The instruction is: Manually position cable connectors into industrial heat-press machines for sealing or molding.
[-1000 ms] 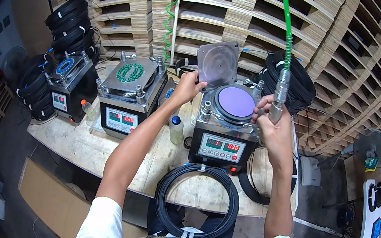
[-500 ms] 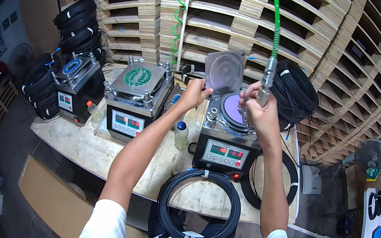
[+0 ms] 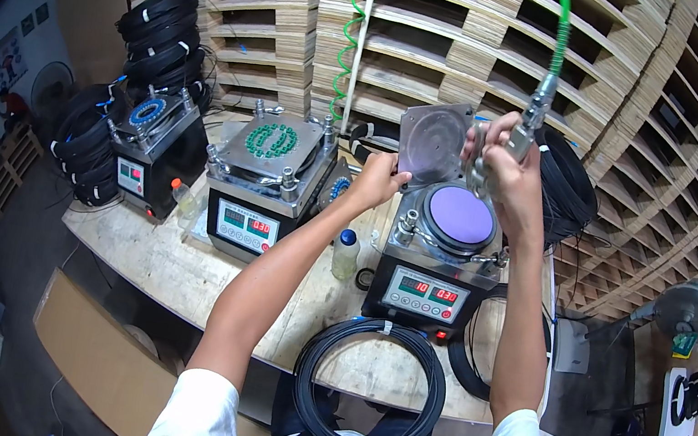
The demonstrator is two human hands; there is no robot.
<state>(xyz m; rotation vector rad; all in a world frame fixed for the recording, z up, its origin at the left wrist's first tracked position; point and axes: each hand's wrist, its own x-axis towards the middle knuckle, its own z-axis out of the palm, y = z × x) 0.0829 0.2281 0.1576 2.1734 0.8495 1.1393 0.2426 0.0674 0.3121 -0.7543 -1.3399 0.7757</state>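
My left hand (image 3: 378, 182) pinches the lower left corner of a square, translucent grey plate (image 3: 433, 142), which stands tilted up at the back of the right-hand machine (image 3: 424, 293). In my right hand (image 3: 511, 173) is a metal air blow gun (image 3: 521, 136), its fingers wrapped round the body. A green air hose (image 3: 559, 32) runs up from the gun. Below that hand, a smooth purple disc (image 3: 462, 216) lies on the round seat of the machine, with the gun apart from it. My fingers partly cover the gun's trigger and nozzle.
Two similar machines stand to the left, one with a green-studded plate (image 3: 270, 140), one with a blue ring (image 3: 147, 112). A blue-capped bottle (image 3: 345, 257) stands between machines. A black cable coil (image 3: 367, 386) overhangs the bench's front edge (image 3: 269, 362). Wooden pallets (image 3: 419, 17) rise behind.
My right hand has lifted the blow gun up and away from the purple disc, which now shows whole. My left hand keeps hold of the tilted plate. The view has shifted slightly.
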